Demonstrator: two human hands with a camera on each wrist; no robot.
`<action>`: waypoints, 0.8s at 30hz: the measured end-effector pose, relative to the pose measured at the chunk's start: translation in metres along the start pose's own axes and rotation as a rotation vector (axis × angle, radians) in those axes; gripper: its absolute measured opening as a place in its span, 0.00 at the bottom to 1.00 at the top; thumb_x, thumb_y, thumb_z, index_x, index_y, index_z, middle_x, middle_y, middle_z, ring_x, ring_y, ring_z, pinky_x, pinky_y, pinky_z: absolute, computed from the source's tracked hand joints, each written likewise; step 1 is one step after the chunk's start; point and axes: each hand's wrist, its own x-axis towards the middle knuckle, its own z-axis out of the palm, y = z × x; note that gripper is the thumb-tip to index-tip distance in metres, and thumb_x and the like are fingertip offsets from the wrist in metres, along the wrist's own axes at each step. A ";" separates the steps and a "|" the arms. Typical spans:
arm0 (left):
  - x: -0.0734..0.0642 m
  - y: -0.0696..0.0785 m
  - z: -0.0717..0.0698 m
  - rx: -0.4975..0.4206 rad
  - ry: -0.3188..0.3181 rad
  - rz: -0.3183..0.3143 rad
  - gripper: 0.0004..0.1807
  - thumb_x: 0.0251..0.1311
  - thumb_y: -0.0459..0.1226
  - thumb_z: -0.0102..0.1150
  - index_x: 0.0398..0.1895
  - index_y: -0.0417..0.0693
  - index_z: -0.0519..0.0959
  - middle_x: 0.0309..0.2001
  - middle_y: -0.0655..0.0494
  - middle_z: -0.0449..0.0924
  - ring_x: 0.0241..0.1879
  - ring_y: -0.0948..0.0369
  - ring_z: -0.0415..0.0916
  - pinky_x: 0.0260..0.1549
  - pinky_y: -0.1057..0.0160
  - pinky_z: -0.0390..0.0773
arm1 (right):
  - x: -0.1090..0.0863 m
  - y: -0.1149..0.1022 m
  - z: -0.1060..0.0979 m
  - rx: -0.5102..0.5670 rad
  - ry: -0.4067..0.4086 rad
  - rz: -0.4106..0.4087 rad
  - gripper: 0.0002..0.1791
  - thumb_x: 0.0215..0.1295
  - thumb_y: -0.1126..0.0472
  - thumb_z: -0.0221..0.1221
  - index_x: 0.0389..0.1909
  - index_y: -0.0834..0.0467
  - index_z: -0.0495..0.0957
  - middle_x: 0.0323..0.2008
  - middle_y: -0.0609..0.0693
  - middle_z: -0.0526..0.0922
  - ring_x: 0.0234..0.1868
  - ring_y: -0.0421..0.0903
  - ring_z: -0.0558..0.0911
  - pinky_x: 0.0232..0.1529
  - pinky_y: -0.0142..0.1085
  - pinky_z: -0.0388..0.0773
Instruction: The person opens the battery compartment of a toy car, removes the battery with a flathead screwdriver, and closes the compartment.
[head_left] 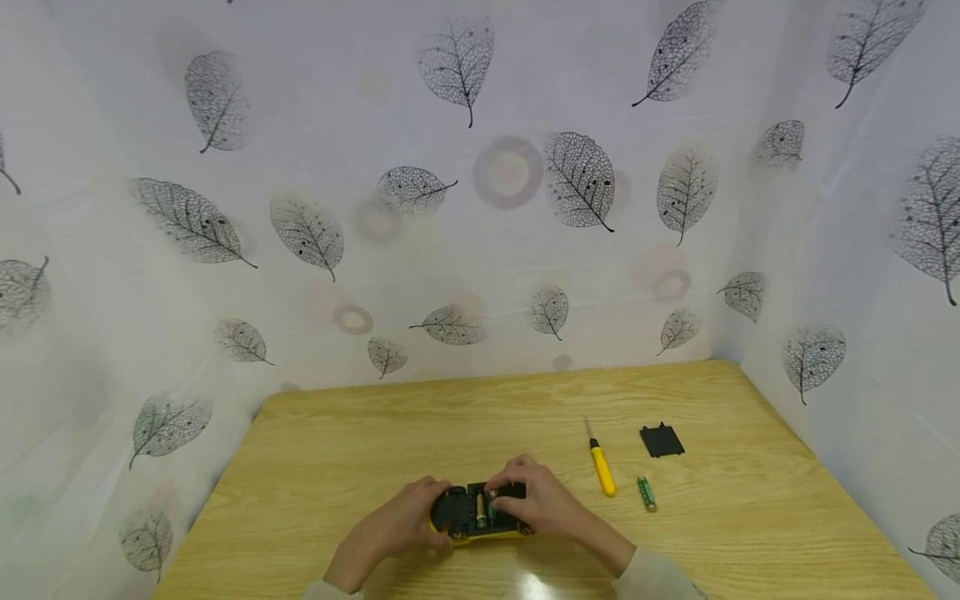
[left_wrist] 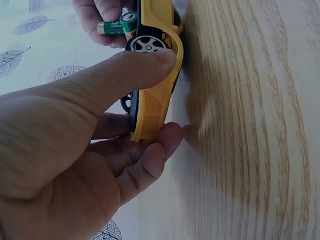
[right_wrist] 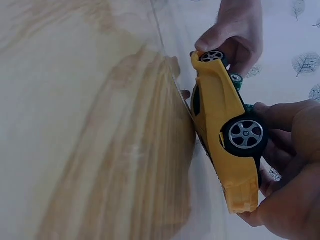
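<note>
So there's a yellow plastic toy car with silver spoked wheels point(right_wrist: 215, 100) upside down between two hands, near the middle of the close side of a light wood-grain table point(head_left: 337, 433). Can't tell if its roof is fully resting on the wood.

The left hand point(head_left: 401, 517) has one end of it clamped, thumb along the yellow side by a wheel, other fingers wrapped round the end. The right hand point(head_left: 543, 496) is at the other end, thumb and fingers pinched on a small green battery with a coppery tip point(left_wrist: 107, 28) right at the car's black underside point(head_left: 453, 510). Can't tell how far in it sits. Just beside it, a second green battery point(head_left: 481, 510) lies crosswise in the underside.

Off to the right there's a yellow-handled screwdriver point(head_left: 603, 472), a third green battery point(head_left: 647, 494) and a thin black square plate with little tabs point(head_left: 662, 441). White leaf-print cloth point(head_left: 375, 83) hangs behind everything.
</note>
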 end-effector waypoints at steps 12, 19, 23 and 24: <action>0.000 -0.001 -0.001 -0.009 0.001 0.020 0.38 0.49 0.42 0.81 0.64 0.41 0.77 0.48 0.55 0.77 0.47 0.56 0.76 0.51 0.50 0.79 | -0.006 -0.010 -0.016 0.066 0.086 0.033 0.10 0.73 0.58 0.63 0.49 0.56 0.85 0.47 0.45 0.86 0.50 0.44 0.83 0.51 0.44 0.80; 0.001 -0.002 0.001 0.004 0.005 0.006 0.39 0.49 0.43 0.81 0.64 0.40 0.77 0.49 0.55 0.77 0.48 0.56 0.75 0.52 0.49 0.78 | -0.013 -0.018 -0.031 0.103 0.152 0.002 0.12 0.75 0.59 0.61 0.53 0.58 0.83 0.45 0.50 0.87 0.45 0.45 0.85 0.45 0.37 0.82; 0.000 -0.002 0.001 0.012 0.000 -0.008 0.39 0.49 0.43 0.81 0.65 0.40 0.77 0.50 0.54 0.78 0.48 0.56 0.76 0.51 0.48 0.79 | -0.019 -0.020 -0.043 0.098 0.187 -0.003 0.13 0.75 0.60 0.61 0.54 0.60 0.82 0.44 0.51 0.87 0.43 0.47 0.85 0.43 0.36 0.82; 0.000 -0.002 0.001 0.015 0.000 -0.010 0.39 0.49 0.43 0.81 0.65 0.40 0.76 0.50 0.54 0.78 0.48 0.56 0.76 0.51 0.48 0.79 | -0.021 -0.020 -0.046 0.095 0.196 0.000 0.13 0.75 0.60 0.61 0.55 0.60 0.82 0.44 0.51 0.87 0.42 0.48 0.85 0.43 0.36 0.82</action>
